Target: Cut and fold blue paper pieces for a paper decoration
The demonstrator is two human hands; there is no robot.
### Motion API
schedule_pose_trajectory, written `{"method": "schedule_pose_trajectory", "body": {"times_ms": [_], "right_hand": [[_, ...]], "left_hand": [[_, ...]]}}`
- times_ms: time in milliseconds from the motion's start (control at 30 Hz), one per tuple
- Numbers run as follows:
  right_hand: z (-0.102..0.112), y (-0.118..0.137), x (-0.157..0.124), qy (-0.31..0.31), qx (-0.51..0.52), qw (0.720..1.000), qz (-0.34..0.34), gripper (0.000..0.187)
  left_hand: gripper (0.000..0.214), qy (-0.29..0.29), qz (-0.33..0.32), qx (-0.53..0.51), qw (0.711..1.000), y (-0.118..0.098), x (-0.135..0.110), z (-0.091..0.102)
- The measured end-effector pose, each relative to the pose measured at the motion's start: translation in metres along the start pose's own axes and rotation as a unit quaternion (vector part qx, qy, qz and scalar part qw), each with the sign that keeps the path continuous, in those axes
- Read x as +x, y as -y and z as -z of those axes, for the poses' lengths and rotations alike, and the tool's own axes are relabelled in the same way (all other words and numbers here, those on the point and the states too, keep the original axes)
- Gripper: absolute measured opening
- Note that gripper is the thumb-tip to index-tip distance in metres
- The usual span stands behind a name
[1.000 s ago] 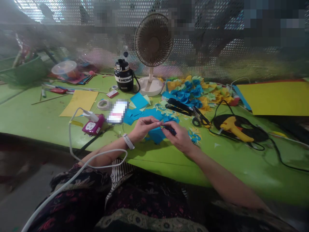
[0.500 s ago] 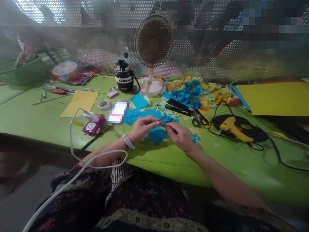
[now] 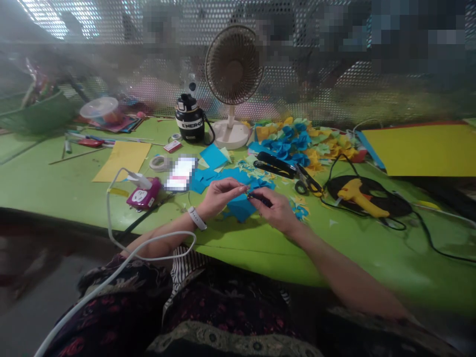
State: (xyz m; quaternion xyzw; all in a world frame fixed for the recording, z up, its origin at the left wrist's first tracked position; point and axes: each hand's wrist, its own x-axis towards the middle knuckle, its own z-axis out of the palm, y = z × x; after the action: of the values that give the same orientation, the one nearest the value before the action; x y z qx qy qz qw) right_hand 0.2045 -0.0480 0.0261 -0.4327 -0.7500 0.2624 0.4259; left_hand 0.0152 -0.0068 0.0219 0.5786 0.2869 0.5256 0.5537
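Note:
My left hand (image 3: 223,197), with a white watch band (image 3: 196,218) on its wrist, is pinched at the fingertips above the blue paper. I cannot tell whether it holds a small scrap. My right hand (image 3: 277,212) grips a small dark tool (image 3: 260,199), and the tool's end sits close to the left fingertips. Under both hands lie loose sheets of blue paper (image 3: 240,208) on the green table (image 3: 55,183). Part of the tool is hidden by my right fingers.
Paper flowers (image 3: 293,141) in blue and yellow are heaped behind my hands. To the right are a black stapler (image 3: 275,165), scissors (image 3: 307,182) and a yellow glue gun (image 3: 359,204). On the left, a pink socket (image 3: 144,193) trails a white cable (image 3: 111,263) across my lap.
My hands have drawn slightly closer together, with the dark tool now nearer my left fingertips. The whole view has shifted slightly.

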Motion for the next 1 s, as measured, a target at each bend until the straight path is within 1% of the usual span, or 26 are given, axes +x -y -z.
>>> {"method": "schedule_pose_trajectory", "body": {"times_ms": [200, 267, 367, 433, 500, 667, 800, 867, 1000], "right_hand": [[0.0002, -0.0016, -0.0006, 0.048, 0.057, 0.995, -0.060, 0.025], [-0.0010, -0.0015, -0.0013, 0.037, 0.059, 0.995, -0.065, 0.027], [-0.0039, -0.0015, -0.0028, -0.010, 0.031, 0.998, -0.051, 0.031], [-0.0055, -0.0021, -0.0036, -0.022, 0.020, 0.999, -0.043, 0.027], [-0.0060, -0.0030, -0.0037, -0.018, 0.034, 0.998, -0.044, 0.025], [-0.0029, -0.0039, -0.0020, 0.007, 0.075, 0.996, -0.052, 0.029], [-0.0020, -0.0030, -0.0015, 0.035, 0.098, 0.992, -0.066, 0.032], [-0.0031, -0.0030, -0.0023, 0.025, 0.091, 0.993, -0.065, 0.031], [-0.0051, -0.0034, -0.0041, -0.013, 0.049, 0.997, -0.058, 0.031]], "left_hand": [[0.020, 0.019, 0.017, -0.031, 0.999, 0.0052, 0.0014, 0.0026], [0.021, 0.010, 0.024, -0.041, 0.999, 0.0060, 0.0011, 0.0024], [0.024, -0.016, 0.028, -0.054, 0.998, 0.0063, 0.0006, 0.0014], [0.026, -0.024, 0.029, -0.052, 0.998, 0.0060, 0.0006, 0.0008], [0.025, -0.025, 0.027, -0.049, 0.998, 0.0054, 0.0008, 0.0006], [0.020, -0.010, 0.014, -0.043, 0.999, 0.0040, 0.0020, 0.0021], [0.021, 0.006, 0.003, -0.029, 1.000, 0.0038, 0.0023, 0.0028], [0.021, 0.001, -0.008, -0.021, 1.000, 0.0039, 0.0020, 0.0027], [0.023, -0.015, -0.019, -0.001, 1.000, 0.0045, 0.0009, 0.0025]]}}
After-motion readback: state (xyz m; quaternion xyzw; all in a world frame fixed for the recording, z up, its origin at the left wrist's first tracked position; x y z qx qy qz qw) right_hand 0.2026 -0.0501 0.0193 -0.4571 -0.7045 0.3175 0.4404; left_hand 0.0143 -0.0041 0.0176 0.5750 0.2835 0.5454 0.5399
